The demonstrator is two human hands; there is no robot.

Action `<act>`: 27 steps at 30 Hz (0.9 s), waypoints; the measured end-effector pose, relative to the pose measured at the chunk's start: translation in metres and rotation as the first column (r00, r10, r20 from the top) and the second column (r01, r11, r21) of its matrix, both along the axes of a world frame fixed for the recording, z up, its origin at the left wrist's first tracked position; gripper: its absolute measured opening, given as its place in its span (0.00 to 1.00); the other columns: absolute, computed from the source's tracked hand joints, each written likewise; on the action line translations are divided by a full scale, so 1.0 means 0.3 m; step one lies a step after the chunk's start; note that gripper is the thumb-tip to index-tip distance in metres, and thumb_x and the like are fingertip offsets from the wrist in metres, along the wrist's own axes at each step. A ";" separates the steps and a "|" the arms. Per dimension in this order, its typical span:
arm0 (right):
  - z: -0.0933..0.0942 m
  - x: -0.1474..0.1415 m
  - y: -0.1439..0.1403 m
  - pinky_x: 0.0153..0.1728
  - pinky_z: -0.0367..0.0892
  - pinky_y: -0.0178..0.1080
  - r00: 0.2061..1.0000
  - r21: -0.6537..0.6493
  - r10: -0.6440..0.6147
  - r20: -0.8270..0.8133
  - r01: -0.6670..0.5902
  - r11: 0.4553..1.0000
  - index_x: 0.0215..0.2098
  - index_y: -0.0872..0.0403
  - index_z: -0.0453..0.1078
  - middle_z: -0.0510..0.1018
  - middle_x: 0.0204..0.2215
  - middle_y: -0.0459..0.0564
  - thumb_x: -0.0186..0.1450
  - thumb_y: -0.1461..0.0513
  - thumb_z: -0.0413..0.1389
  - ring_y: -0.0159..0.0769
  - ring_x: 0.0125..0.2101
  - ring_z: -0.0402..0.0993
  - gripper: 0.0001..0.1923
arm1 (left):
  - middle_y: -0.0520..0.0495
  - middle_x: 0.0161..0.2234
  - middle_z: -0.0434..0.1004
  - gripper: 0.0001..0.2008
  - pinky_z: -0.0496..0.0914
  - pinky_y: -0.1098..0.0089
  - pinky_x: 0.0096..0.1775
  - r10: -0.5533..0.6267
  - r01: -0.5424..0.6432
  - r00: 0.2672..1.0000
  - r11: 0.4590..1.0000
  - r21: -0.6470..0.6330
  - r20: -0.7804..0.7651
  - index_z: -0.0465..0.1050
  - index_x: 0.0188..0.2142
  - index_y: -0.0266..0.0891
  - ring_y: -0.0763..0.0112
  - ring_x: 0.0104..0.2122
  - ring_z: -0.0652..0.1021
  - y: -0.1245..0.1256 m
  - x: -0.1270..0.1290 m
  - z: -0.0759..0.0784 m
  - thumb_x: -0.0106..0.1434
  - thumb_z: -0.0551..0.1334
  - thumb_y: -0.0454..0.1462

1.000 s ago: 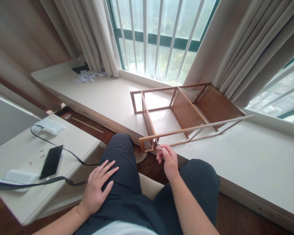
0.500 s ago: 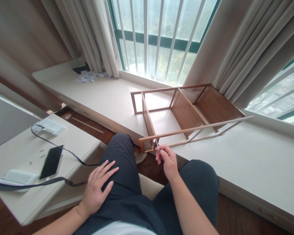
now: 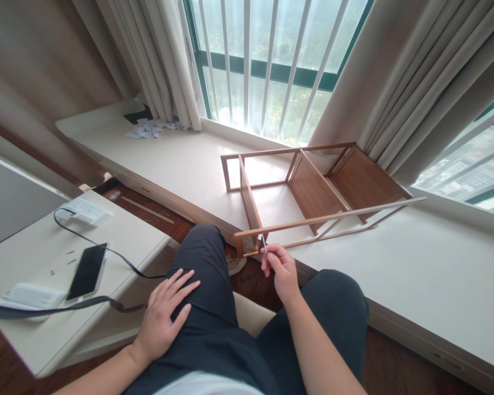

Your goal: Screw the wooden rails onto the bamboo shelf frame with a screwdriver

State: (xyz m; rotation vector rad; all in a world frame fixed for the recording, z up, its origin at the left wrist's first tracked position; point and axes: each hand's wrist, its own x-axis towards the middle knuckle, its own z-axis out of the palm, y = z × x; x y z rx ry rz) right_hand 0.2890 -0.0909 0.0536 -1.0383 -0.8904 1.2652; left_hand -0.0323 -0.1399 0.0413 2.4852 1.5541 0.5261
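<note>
My right hand (image 3: 280, 270) pinches a thin metal rod (image 3: 264, 242), possibly a hex key, between thumb and fingers. The rod points up against the near end of a brown wooden shelf frame (image 3: 288, 222); whether its tip sits in a fastener is too small to tell. That frame lies on its side on the white window ledge (image 3: 181, 164), its shelf boards standing upright. Resting flat on my left thigh, my left hand (image 3: 167, 304) has its fingers spread and holds nothing.
On the white table (image 3: 135, 230) at left lie a phone (image 3: 87, 271), small wooden pegs (image 3: 71, 261), white packets (image 3: 84, 211) and a black strap (image 3: 78, 307). Torn paper (image 3: 146, 129) lies at the ledge's far left. Curtains (image 3: 160, 60) flank the barred window (image 3: 267, 71).
The view has shifted very slightly. Both hands and the shelf frame keep practically the same positions, with the rod still in my right hand.
</note>
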 end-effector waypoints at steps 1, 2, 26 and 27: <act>-0.001 0.000 0.000 0.21 0.56 0.32 1.000 0.000 0.000 0.002 0.000 1.000 0.39 0.54 0.72 0.70 0.20 0.42 0.68 0.55 0.56 0.27 0.18 0.60 0.11 | 0.50 0.64 0.67 0.20 0.58 0.51 0.63 0.000 0.000 1.000 1.000 0.000 0.000 0.72 0.59 0.53 0.55 0.66 0.64 0.000 -0.001 -0.001 0.69 0.54 0.42; -0.002 0.000 0.000 0.21 0.55 0.32 1.000 -0.001 -0.002 0.006 0.002 1.000 0.39 0.54 0.72 0.70 0.20 0.42 0.68 0.55 0.56 0.27 0.18 0.60 0.11 | 0.50 0.64 0.67 0.20 0.58 0.51 0.63 0.000 0.000 1.000 1.000 0.000 0.001 0.72 0.59 0.53 0.55 0.66 0.64 0.000 -0.002 -0.002 0.69 0.54 0.42; -0.024 -0.001 0.010 0.19 0.56 0.32 0.999 -0.032 -0.013 0.050 0.015 0.999 0.39 0.56 0.71 0.70 0.19 0.43 0.70 0.48 0.53 0.27 0.17 0.59 0.19 | 0.49 0.64 0.68 0.20 0.58 0.51 0.63 0.001 -0.001 1.000 1.000 0.003 0.014 0.72 0.59 0.52 0.56 0.65 0.64 0.001 0.000 0.001 0.69 0.55 0.42; -0.024 -0.004 0.012 0.19 0.55 0.32 0.998 -0.030 -0.021 0.058 0.022 0.999 0.39 0.55 0.71 0.69 0.19 0.42 0.70 0.48 0.53 0.27 0.17 0.58 0.19 | 0.49 0.64 0.68 0.20 0.58 0.51 0.63 0.001 -0.001 1.000 1.000 0.003 0.013 0.72 0.59 0.52 0.56 0.65 0.64 0.001 -0.001 0.001 0.69 0.55 0.42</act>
